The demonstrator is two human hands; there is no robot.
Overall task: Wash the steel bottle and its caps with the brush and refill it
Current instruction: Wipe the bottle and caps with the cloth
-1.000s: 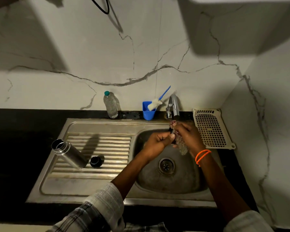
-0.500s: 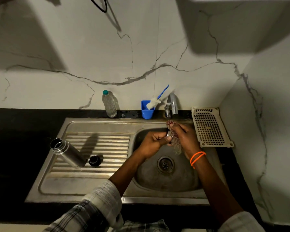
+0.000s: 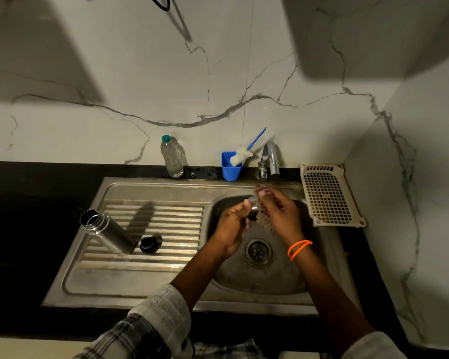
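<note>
Head view, what are the hands doing?
— Both are together over the sink [image 3: 283,286] basin, just under the tap [image 3: 270,158]. The left hand [image 3: 231,226] has its fingers curled round a small steel cap [image 3: 252,207]. The right hand [image 3: 278,213] pinches a mesh scrubber [image 3: 263,218] against that cap; two orange bands [image 3: 299,248] circle its wrist.

— And the steel bottle [image 3: 104,233]?
— Well to the left of the hands, on the ribbed draining board, mouth open and tipped toward the dark bench [image 3: 24,229]. A black cap [image 3: 148,244] sits just beside its base, on the side nearer the hands.

— Where is the brush [image 3: 244,154]?
— Beyond the hands, against the wall, leaning bristles-down in a blue cup [image 3: 230,169] with its blue handle sticking up to the right. Left of the cup stands a clear plastic bottle [image 3: 172,158] with a green top.

— Anything to the right of the hands?
— A cream perforated tray [image 3: 329,195], tilted at the sink's edge near the corner.

— Is water running?
— Cannot tell; the spot under the spout is blurred by the scrubber.
</note>
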